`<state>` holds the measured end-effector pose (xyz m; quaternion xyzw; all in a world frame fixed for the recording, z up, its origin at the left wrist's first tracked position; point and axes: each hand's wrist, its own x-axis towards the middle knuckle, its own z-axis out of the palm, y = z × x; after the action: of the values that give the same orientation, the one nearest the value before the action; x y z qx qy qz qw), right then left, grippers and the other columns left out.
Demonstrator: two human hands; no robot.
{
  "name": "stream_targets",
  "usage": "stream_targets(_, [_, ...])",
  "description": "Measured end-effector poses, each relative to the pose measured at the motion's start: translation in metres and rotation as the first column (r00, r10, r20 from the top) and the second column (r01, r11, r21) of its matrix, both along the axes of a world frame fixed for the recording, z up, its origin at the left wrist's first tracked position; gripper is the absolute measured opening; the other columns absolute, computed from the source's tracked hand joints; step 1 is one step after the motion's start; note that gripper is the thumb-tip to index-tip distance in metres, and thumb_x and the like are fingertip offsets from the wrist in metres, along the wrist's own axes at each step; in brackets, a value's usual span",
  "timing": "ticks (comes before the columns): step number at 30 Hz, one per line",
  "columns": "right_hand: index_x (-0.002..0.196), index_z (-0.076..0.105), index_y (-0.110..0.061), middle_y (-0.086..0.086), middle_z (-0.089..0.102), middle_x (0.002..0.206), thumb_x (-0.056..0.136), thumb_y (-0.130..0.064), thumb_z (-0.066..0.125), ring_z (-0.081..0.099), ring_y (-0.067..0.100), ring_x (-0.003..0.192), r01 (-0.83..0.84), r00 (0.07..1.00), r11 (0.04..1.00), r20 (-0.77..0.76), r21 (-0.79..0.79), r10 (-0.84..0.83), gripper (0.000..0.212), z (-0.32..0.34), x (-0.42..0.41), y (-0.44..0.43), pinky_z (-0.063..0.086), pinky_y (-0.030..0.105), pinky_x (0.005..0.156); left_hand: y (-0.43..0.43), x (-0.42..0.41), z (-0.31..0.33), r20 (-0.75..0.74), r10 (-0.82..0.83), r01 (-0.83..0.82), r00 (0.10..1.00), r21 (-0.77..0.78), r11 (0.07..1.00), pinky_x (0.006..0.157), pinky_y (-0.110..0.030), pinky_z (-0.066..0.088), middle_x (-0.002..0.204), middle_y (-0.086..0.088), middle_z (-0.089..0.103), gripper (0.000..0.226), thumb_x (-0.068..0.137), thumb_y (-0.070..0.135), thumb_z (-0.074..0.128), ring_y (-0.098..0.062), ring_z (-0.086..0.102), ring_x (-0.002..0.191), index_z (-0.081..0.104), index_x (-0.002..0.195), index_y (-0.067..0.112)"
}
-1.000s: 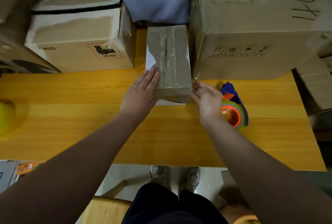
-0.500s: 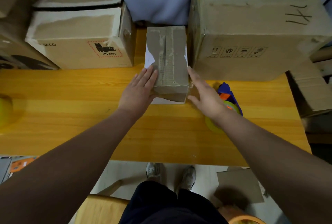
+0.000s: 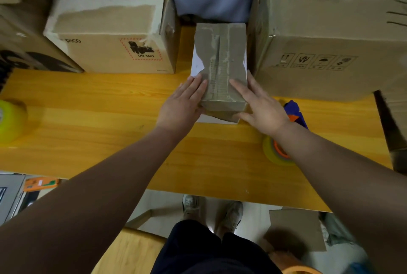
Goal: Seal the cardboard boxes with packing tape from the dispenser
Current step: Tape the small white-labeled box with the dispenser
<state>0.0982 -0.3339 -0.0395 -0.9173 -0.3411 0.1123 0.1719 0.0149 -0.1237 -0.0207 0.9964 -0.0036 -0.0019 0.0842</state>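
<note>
A small grey-brown cardboard box (image 3: 220,53) with torn old tape along its top seam stands at the back middle of the yellow wooden table (image 3: 88,137). My left hand (image 3: 184,104) lies flat with straight fingers against the box's near left corner. My right hand (image 3: 257,102) rests flat on the near right part of its top, thumb along the front face. The tape dispenser (image 3: 296,115), blue and orange with a yellow-green roll (image 3: 269,150), lies on the table behind my right forearm, partly hidden.
A white-topped carton marked UN 3481 (image 3: 114,40) stands left of the small box, a large carton (image 3: 330,38) close on its right. A loose yellow-green tape roll (image 3: 11,119) sits at the table's left edge. Cardboard scraps and my feet are below the front edge.
My right hand has moved from beside the dispenser onto the box's near right top. My left hand stays against the left side. The camera view has shifted slightly.
</note>
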Motion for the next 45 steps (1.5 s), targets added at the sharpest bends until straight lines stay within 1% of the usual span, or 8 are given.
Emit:
stream_targets(7, [0.131, 0.057, -0.015, 0.014, 0.053, 0.138, 0.071, -0.003, 0.080, 0.049, 0.034, 0.127, -0.242, 0.878, 0.970, 0.421, -0.021, 0.228, 0.066, 0.001, 0.002, 0.001, 0.031, 0.041, 0.100, 0.014, 0.003, 0.002, -0.007, -0.117, 0.117, 0.993, 0.096, 0.988, 0.115, -0.036, 0.021, 0.159, -0.007, 0.012, 0.062, 0.098, 0.018, 0.048, -0.023, 0.012, 0.147, 0.017, 0.151, 0.023])
stream_targets(11, [0.130, 0.057, -0.008, 0.014, 0.058, 0.132, 0.059, 0.016, 0.079, 0.054, 0.036, 0.122, -0.231, 0.874, 0.973, 0.443, 0.018, 0.199, 0.078, -0.007, -0.002, 0.002, 0.038, 0.043, 0.097, 0.023, 0.002, 0.005, -0.033, -0.234, 0.236, 0.972, 0.210, 0.949, 0.072, -0.046, 0.055, 0.145, -0.024, 0.039, 0.077, 0.077, -0.006, 0.070, -0.039, 0.042, 0.131, 0.043, 0.143, 0.023])
stream_targets(14, [0.138, 0.046, -0.005, 0.016, 0.049, 0.141, 0.067, 0.010, 0.077, 0.046, 0.035, 0.130, -0.206, 0.902, 0.978, 0.385, -0.022, 0.198, 0.079, -0.008, -0.006, 0.005, 0.044, 0.046, 0.098, 0.025, 0.003, 0.012, -0.052, -0.272, 0.276, 0.961, 0.232, 0.933, 0.077, -0.045, 0.055, 0.149, -0.024, 0.034, 0.079, 0.081, -0.002, 0.069, -0.037, 0.037, 0.135, 0.034, 0.147, 0.026])
stream_targets(20, [0.149, -0.014, -0.021, -0.002, -0.018, 0.156, 0.089, -0.064, 0.023, -0.016, 0.011, 0.144, -0.245, 0.953, 0.955, 0.137, -0.165, 0.268, 0.082, 0.026, -0.008, -0.008, -0.010, 0.033, 0.118, 0.029, 0.004, 0.020, -0.131, -0.322, 0.341, 0.938, 0.175, 0.924, 0.118, -0.035, -0.002, 0.159, -0.005, -0.001, 0.060, 0.093, 0.059, 0.012, -0.018, -0.007, 0.145, -0.002, 0.145, 0.032])
stream_targets(26, [0.153, 0.008, -0.025, -0.005, -0.012, 0.160, 0.093, -0.057, 0.011, -0.015, 0.012, 0.146, 0.031, 0.982, 0.993, -0.191, 0.115, -0.009, 0.068, 0.026, -0.003, 0.018, -0.004, 0.040, 0.120, -0.006, 0.037, 0.016, -0.102, -0.270, 0.276, 0.958, 0.057, 0.959, 0.117, -0.034, -0.008, 0.160, 0.000, 0.004, 0.055, 0.101, 0.045, 0.012, -0.014, -0.007, 0.146, 0.010, 0.151, 0.023])
stream_targets(35, [0.153, 0.008, -0.013, 0.003, -0.004, 0.161, 0.091, -0.040, 0.053, -0.008, 0.024, 0.148, 0.001, 1.000, 1.000, 0.005, 0.021, -0.001, 0.081, 0.005, -0.003, 0.024, 0.009, 0.035, 0.119, 0.000, 0.043, -0.012, -0.001, -0.349, 0.332, 0.937, 0.307, 0.892, 0.110, -0.042, 0.030, 0.142, -0.012, 0.048, 0.073, 0.089, 0.058, 0.028, -0.031, 0.044, 0.132, 0.043, 0.141, 0.009])
stream_targets(39, [0.153, -0.006, -0.018, -0.004, -0.020, 0.159, 0.092, -0.046, 0.050, -0.015, 0.009, 0.144, 0.082, 0.985, 0.985, -0.165, 0.153, -0.057, 0.087, 0.011, -0.009, 0.021, 0.005, 0.027, 0.118, -0.004, 0.038, -0.005, -0.040, -0.329, 0.324, 0.944, 0.317, 0.891, 0.117, -0.038, 0.010, 0.156, -0.012, 0.024, 0.081, 0.088, 0.060, 0.031, -0.028, 0.020, 0.144, 0.018, 0.151, 0.010])
stream_targets(45, [0.153, 0.011, -0.013, -0.003, 0.038, 0.144, 0.103, -0.032, 0.036, 0.037, 0.006, 0.130, 0.664, 0.689, 0.636, -0.651, 0.393, -0.318, 0.059, 0.013, -0.024, 0.049, 0.036, -0.001, 0.089, -0.019, 0.041, -0.001, -0.058, -0.380, 0.374, 0.923, 0.366, 0.852, 0.118, -0.040, 0.002, 0.159, -0.008, 0.011, 0.074, 0.091, 0.055, -0.006, -0.023, 0.007, 0.147, 0.005, 0.150, 0.012])
